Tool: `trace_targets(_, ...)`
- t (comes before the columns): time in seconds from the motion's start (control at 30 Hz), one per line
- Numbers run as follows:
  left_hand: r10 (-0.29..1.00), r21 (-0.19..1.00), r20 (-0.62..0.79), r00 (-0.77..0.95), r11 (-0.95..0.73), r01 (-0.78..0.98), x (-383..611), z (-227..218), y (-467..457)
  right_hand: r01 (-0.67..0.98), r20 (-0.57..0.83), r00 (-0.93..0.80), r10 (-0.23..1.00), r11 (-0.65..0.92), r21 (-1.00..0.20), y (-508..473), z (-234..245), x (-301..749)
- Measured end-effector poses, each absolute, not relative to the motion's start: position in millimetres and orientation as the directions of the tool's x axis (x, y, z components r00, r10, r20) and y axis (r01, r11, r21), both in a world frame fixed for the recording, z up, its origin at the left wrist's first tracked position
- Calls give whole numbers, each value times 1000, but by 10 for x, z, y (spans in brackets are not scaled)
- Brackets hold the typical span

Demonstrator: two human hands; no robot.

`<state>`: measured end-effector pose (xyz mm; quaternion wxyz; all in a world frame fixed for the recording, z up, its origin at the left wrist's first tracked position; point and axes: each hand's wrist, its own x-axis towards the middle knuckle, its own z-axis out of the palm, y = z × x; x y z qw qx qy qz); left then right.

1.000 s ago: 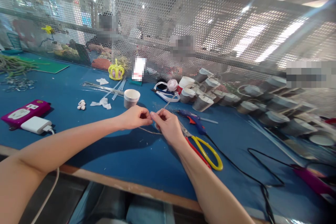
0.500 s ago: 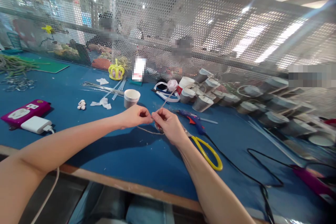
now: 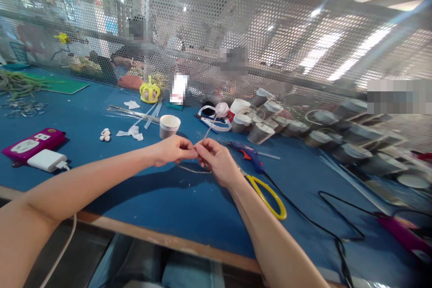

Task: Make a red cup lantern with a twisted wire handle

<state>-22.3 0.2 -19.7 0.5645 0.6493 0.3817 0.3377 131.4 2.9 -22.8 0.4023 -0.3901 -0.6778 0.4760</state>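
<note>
In the head view, two bare hands meet in the middle of the frame. The right hand (image 3: 216, 157) pinches a thin string (image 3: 194, 171) with its thumb and finger. One bit of the string sticks up above this hand, and another bit curves under both hands. The left hand (image 3: 175, 149) has bent fingers, and its tips come close to the right hand's tips. What is between them is too small to see, so I cannot tell if the left hand grips the string too. Just above the left hand, a gray cup (image 3: 169, 128) stands upright on the blue table (image 3: 168, 220). Near the top of the string is a pale pink flower (image 3: 222, 110). Right of the middle lie a blue glue gun (image 3: 248, 153) and, lower down, scissors (image 3: 270, 200) with a yellow handle, partly behind the right arm. More gray cups (image 3: 261, 132) crowd the right side of the frame. At the left are a purple power strip (image 3: 38, 144), a white plug (image 3: 47, 160) and white earbuds (image 3: 105, 134). A small yellow basket (image 3: 149, 91) sits at the upper left, by a see-through fence (image 3: 195, 18) full of holes.
</note>
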Motion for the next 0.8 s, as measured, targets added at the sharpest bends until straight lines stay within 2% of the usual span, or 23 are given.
trace_targets(0.13, 869, 992, -7, 495, -55, 111, -228, -187, -3, 166, 161, -365, 917, 234, -958, 45, -235, 1328)
trace_targets(0.37, 873, 968, -14, 488, -111, 227, -261, -136, -3, 268, 232, -330, 915, 327, -906, 61, -251, 1333)
trace_targets(0.63, 894, 924, 73, 442, -228, 308, -262, -204, 40, 359, 255, -273, 928, 344, -868, 63, -267, 1327)
trace_targets(0.8, 890, 930, 81, 449, -230, 287, -243, -244, 29, 335, 246, -247, 937, 321, -886, 56, -289, 1312)
